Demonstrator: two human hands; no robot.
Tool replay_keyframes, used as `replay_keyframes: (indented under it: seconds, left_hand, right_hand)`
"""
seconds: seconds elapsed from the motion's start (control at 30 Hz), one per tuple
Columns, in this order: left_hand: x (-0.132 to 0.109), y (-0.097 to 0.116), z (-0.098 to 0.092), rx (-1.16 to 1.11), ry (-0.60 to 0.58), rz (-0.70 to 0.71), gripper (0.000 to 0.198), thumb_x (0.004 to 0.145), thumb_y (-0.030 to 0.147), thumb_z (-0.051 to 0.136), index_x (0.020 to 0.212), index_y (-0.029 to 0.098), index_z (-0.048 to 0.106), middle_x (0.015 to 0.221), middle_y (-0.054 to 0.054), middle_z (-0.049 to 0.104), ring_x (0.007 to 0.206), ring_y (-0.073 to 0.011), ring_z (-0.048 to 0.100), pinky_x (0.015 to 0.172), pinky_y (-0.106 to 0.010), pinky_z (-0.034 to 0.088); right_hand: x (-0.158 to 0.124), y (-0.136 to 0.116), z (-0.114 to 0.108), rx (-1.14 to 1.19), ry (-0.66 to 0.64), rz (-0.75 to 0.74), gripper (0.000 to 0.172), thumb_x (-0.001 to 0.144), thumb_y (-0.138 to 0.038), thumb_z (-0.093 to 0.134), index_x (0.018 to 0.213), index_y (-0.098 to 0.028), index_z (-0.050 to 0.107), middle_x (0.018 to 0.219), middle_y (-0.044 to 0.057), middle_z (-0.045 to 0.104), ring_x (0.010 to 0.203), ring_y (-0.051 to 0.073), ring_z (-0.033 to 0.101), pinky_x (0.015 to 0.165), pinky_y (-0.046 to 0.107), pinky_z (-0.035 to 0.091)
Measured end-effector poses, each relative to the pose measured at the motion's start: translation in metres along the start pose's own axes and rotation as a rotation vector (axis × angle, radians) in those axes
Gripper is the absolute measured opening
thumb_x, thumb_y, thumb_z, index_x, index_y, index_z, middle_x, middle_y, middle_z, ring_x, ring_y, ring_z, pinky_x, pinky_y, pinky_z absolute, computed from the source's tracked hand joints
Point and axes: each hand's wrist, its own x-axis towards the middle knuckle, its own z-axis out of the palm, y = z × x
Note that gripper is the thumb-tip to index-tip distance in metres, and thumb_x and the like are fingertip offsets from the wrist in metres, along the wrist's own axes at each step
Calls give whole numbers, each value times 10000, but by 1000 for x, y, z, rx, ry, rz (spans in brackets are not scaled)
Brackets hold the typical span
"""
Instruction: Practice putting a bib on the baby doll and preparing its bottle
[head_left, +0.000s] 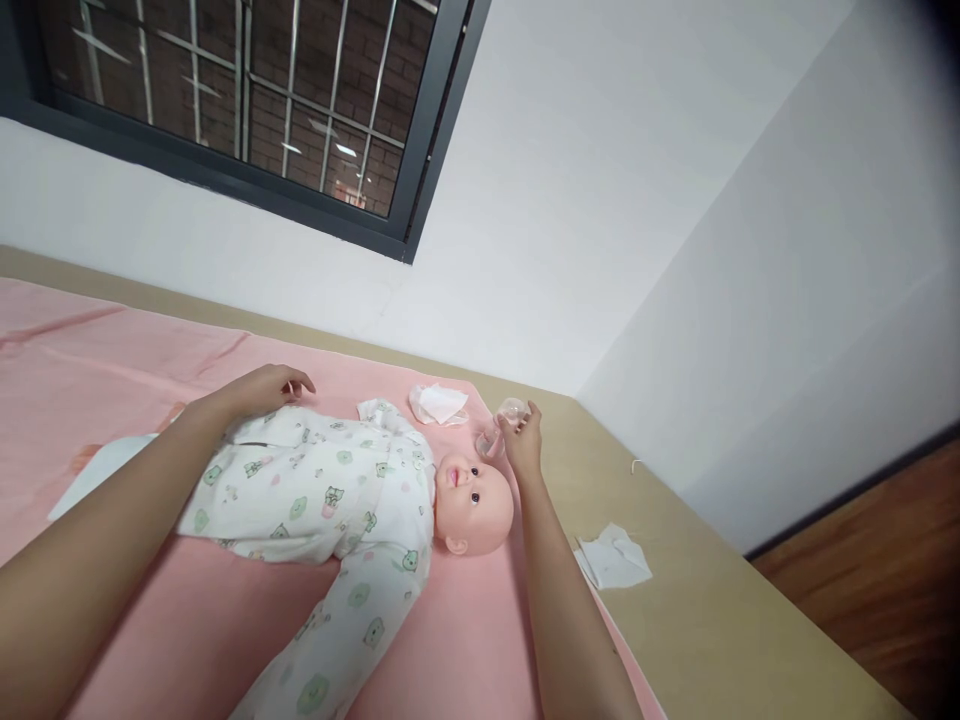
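A baby doll (472,505) in a white printed outfit (300,485) lies on its back on a pink cloth (450,640), its head toward the right. My left hand (271,388) rests at the far side of the doll's lower body, fingers apart and holding nothing visible. Beyond the doll's head, my right hand (522,432) has its thumb and fingers round a small clear cup-like object (511,409). Another clear piece (489,442) sits just left of that hand.
A packet with white tissue (441,404) lies near the cloth's far edge. A crumpled white cloth (613,557) is on the tan tabletop (675,620) at the right. Behind the table stands a white wall (510,250) with a barred window (247,100).
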Motion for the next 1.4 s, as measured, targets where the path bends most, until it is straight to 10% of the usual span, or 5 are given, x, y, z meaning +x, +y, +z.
replay_keyframes:
  seconds: [0.43, 0.73, 0.97, 1.4]
  left_hand:
    - [-2, 37, -12, 18, 103, 64, 398, 761, 387, 465, 1041, 210, 687, 1071, -68, 686, 965, -245, 628, 848, -319, 484]
    - [-25, 117, -21, -187, 261, 319, 477, 843, 503, 538, 1230, 228, 586, 1244, -61, 608, 1048, -237, 590, 902, -350, 488]
    - [-59, 176, -24, -130, 160, 471, 523, 821, 534, 597, 1265, 260, 567, 1259, -50, 611, 1118, -265, 564, 937, -359, 451]
    - [-62, 183, -22, -80, 154, 496, 492, 718, 261, 575, 1208, 251, 610, 1139, -25, 673, 955, -246, 626, 764, -292, 462]
  right_hand:
    - [-1, -65, -9, 218, 30, -18, 633, 669, -493, 657, 1196, -166, 533, 1183, 128, 621, 970, 232, 618, 897, 418, 499]
    - [-50, -152, -6, 538, -214, -193, 499, 659, -437, 760, 1040, -195, 548, 1059, 58, 643, 993, 194, 621, 902, 384, 523]
    - [-88, -189, -5, 563, -405, -220, 432, 662, -391, 789, 1000, -239, 567, 1028, 23, 638, 991, 178, 612, 826, 340, 567]
    - [-114, -201, 3, 627, -476, -249, 508, 698, -371, 772, 1134, -288, 526, 1154, 23, 588, 1058, 187, 601, 922, 382, 551]
